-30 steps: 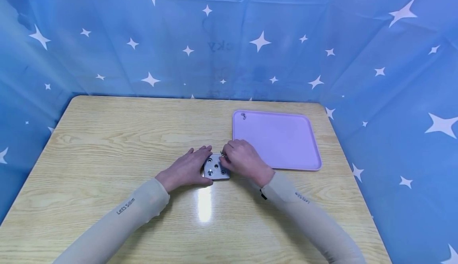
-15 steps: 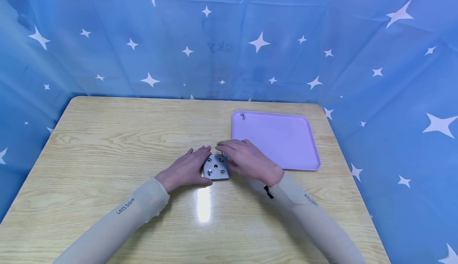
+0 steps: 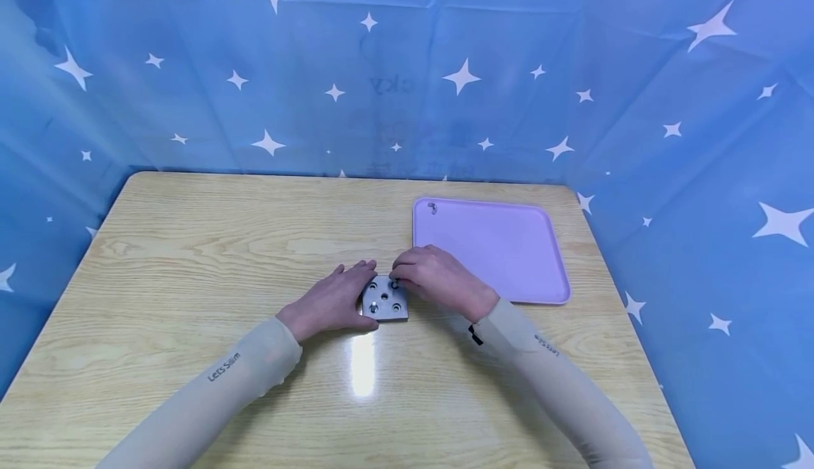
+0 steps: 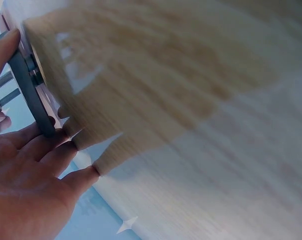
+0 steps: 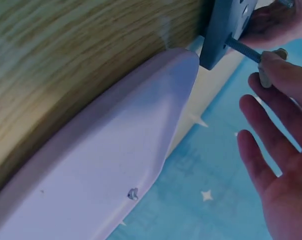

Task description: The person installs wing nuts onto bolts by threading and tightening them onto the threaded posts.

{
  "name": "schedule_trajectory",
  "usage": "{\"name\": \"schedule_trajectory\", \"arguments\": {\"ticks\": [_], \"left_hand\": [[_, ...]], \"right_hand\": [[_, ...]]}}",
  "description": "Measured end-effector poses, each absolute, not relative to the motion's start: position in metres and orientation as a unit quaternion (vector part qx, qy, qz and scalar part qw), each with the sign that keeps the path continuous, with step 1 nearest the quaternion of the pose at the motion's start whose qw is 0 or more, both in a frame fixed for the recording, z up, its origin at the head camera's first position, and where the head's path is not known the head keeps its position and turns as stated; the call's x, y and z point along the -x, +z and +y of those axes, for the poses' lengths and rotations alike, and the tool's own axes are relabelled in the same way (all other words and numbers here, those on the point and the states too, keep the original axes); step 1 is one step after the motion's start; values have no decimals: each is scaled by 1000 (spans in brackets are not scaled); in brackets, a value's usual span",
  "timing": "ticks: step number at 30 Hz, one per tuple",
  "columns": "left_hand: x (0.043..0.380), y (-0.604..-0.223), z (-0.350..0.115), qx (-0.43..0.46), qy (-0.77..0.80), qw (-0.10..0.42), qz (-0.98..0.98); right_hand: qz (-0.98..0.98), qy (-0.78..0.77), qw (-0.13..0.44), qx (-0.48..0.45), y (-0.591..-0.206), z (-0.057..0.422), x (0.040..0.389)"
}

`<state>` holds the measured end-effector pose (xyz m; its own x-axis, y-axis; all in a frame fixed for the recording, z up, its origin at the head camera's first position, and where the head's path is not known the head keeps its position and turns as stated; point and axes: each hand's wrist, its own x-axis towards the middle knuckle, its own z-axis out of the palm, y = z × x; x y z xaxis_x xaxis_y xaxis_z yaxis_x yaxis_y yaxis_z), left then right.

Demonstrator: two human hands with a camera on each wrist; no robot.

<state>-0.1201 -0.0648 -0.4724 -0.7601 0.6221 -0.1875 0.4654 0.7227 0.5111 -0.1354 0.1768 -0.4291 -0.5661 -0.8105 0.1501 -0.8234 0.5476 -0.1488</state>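
Observation:
A grey metal plate point(image 3: 385, 313) with several holes sits raised off the wooden table, as the left wrist view shows. My left hand point(image 3: 331, 299) spans its left side, thumb at the near edge and fingertips at the far edge, gripping it. My right hand point(image 3: 440, 282) is at the plate's far right corner, where thumb and index finger pinch the winged head of a wing bolt point(image 5: 244, 51). Its threaded shank runs into a hole, and the other fingers are spread. A second bolt point(image 3: 374, 306) stands in the near left hole.
A shallow purple tray point(image 3: 496, 250) lies behind and right of the plate, close to my right hand. One small metal piece point(image 3: 433, 208) rests in its far left corner. Blue star-patterned cloth point(image 3: 407, 45) hangs behind the table and along its sides.
Half a second ago my right fingers were spread away from the bolt; now they pinch its head again. My left hand and the plate have stayed in place.

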Motion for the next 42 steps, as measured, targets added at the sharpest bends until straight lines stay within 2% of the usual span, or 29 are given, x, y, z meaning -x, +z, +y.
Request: {"name": "schedule_trajectory", "arguments": {"ticks": [15,19,23,27,31,42], "left_hand": [[120,-473,-64,-299,222,168,913],[120,-473,-64,-299,223,170,912],[119,-474,-64,-300,221,170,912],[119,-475,-65,-297,219,168,914],[119,-474,-66,-296,225,174,912],[119,-470,-64,-296,223,182,911]], "right_hand": [[-939,90,123,-309,-451,155,116],[-949,71,94,-292,-448,158,112],[-945,60,29,-321,-433,168,114],[-910,57,-8,-411,-421,177,121],[-890,31,7,-455,-420,180,127],[-899,52,48,-432,-431,174,130]]}}
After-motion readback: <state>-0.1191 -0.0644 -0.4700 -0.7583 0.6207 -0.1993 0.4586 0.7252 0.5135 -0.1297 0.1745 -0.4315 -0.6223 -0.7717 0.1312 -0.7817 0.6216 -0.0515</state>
